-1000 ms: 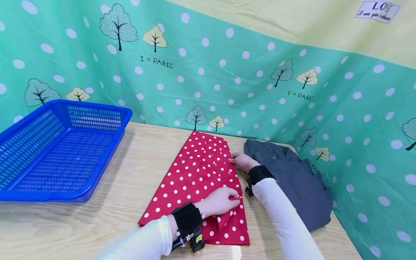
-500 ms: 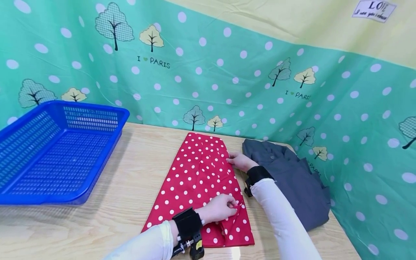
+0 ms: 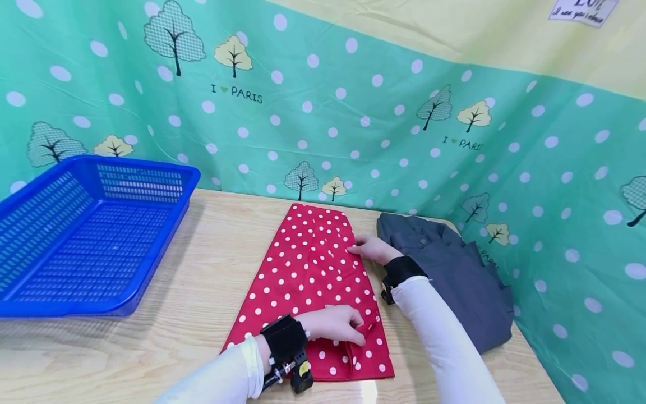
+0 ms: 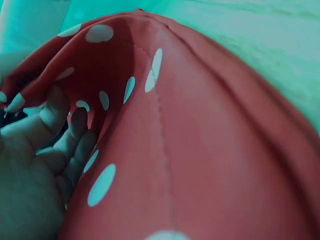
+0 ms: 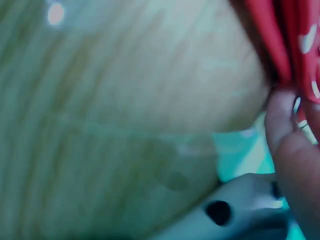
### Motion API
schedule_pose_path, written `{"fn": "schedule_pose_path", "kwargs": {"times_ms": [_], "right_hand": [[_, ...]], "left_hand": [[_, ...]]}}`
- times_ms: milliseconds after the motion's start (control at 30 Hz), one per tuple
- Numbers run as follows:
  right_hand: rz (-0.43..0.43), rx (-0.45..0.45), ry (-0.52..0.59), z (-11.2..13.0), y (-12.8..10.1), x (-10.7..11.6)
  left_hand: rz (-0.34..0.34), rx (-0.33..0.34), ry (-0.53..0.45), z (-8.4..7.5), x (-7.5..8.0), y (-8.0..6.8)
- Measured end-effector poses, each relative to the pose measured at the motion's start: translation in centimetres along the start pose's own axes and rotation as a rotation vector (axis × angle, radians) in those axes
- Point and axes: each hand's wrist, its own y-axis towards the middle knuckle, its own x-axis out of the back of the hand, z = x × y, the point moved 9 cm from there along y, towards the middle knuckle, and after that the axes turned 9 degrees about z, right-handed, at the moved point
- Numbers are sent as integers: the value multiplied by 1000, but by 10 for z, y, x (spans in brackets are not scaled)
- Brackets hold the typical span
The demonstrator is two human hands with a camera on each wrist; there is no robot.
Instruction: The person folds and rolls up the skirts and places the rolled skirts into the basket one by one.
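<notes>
A red cloth with white dots (image 3: 313,269) lies folded lengthwise on the wooden table (image 3: 212,269). My left hand (image 3: 335,325) pinches a raised fold at the cloth's near right corner; in the left wrist view its fingers (image 4: 65,145) curl under the red fabric (image 4: 200,150). My right hand (image 3: 370,248) grips the cloth's right edge farther back; in the right wrist view a fingertip (image 5: 282,117) pinches the red edge (image 5: 292,45).
A blue mesh basket (image 3: 86,235) stands at the left of the table. A dark grey garment (image 3: 454,275) lies crumpled at the right, just beyond my right hand. A green dotted curtain (image 3: 323,112) closes off the back and right side.
My left hand has slid a little left and nearer along the cloth's near corner, lifting a small fold. The right hand has stayed at the right edge.
</notes>
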Motion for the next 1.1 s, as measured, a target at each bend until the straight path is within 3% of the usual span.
{"fn": "schedule_pose_path", "kwargs": {"times_ms": [133, 400, 467, 667, 733, 933, 1100], "right_hand": [[0, -75, -215, 1, -6, 1], [20, -106, -203, 2, -10, 2], [19, -106, -185, 2, -9, 2], [13, -110, -106, -2, -6, 4], [8, -122, -94, -3, -5, 4], [17, -121, -80, -4, -7, 4], [16, -89, -37, -4, -7, 3]], "left_hand": [[48, 7, -15, 4, -1, -3], [98, 79, -22, -4, 0, -9], [53, 72, -30, -10, 3, -8], [-225, -17, 44, -31, 16, -6], [-237, -44, 55, -35, 13, -4], [-49, -58, 28, -25, -10, 4], [69, -6, 138, -19, -26, 9]]}}
